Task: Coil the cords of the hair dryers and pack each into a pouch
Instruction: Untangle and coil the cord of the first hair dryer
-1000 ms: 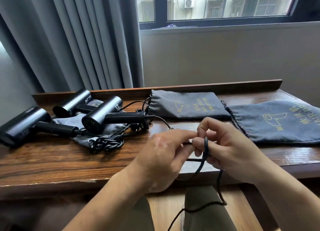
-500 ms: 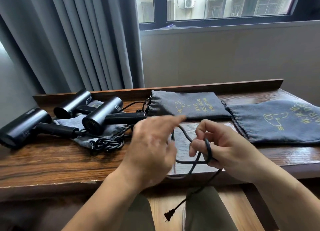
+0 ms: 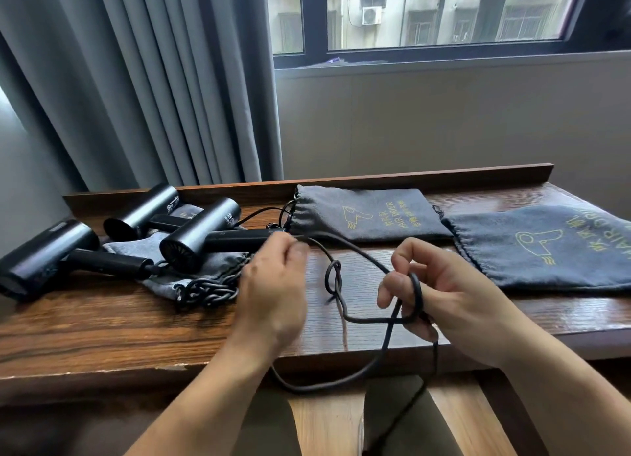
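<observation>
Hair dryers (image 3: 201, 232) — three; pouches (image 3: 368, 213) at right — two.

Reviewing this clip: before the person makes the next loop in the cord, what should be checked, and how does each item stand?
1. Left hand pinches the cord near the hair dryer handle: ok.
2. Cord looped round the right hand: ok.
3. Small loop mid-cord over the table, tangle-free: cannot tell.
4. Slack hanging below the table edge, free of snags: cannot tell; its end is out of view.
5. Empty pouch lying flat nearby: ok.
</observation>
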Demonstrator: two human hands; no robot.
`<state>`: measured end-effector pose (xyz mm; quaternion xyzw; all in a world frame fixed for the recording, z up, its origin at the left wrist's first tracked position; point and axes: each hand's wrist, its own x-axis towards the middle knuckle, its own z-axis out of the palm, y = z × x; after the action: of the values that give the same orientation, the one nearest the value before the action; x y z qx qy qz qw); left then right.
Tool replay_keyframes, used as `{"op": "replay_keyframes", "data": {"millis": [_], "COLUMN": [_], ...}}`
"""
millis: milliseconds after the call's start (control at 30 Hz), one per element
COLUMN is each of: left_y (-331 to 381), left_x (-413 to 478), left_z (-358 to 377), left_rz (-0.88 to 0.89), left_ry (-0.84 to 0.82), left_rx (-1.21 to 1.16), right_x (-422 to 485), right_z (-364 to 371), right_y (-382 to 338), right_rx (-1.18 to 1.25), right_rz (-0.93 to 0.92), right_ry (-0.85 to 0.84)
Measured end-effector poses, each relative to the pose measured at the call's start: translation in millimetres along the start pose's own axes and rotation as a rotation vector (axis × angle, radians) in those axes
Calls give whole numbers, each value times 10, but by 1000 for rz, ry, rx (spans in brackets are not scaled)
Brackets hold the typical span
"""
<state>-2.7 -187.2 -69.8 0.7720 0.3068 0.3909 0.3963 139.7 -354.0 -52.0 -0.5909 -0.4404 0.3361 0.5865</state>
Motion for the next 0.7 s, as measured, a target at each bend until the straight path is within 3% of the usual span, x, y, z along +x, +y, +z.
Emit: {"op": "replay_keyframes", "data": {"millis": [67, 100, 200, 300, 467, 567, 700], "left_y": [-115, -128, -81, 43, 71, 48, 13], "left_x": [105, 106, -62, -221, -183, -126, -34], "left_z": [-48, -73, -29, 87, 102, 59, -136], "left_rz": [-160, -156, 191, 545, 718, 704, 385], "left_ry": [91, 64, -51, -242, -344, -311, -37], "left_rx": [-130, -44, 510, 468, 333, 326, 242], "right_x": [-12, -14, 1, 28, -7, -34, -65], "right_z": [-13, -16, 16, 71, 40, 1, -87], "right_y": [14, 23, 23, 3, -18, 14, 59], "right_rx": [13, 14, -29, -37, -9, -24, 15], "right_rz": [21, 28, 47, 34, 16, 31, 59], "right_ry": [5, 8, -9, -62, -111, -104, -23]}}
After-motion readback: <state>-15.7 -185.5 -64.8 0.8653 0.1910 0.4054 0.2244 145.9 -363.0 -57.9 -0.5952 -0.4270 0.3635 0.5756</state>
